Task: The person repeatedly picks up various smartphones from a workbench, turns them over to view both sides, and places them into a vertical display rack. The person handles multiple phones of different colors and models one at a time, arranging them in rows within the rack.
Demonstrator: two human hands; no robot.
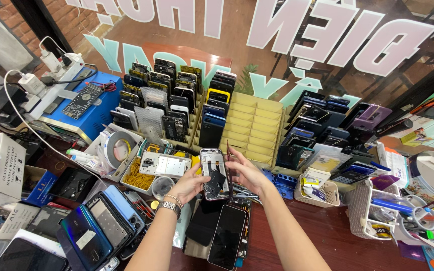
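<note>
With the left hand (189, 183) gripping the opened phone (213, 173) by its edge, the right hand (247, 173) (fingers pinching thin tweezers (228, 168)) would best work gently, phone kept steady.

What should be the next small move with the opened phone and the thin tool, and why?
Probably lower the tip of the thin tool onto the exposed inside of the opened phone. The left hand holds the phone upright by its edge, back cover off, black parts showing. The right hand holds the tool along the phone's right side, its tip not clearly on any part yet.
</note>
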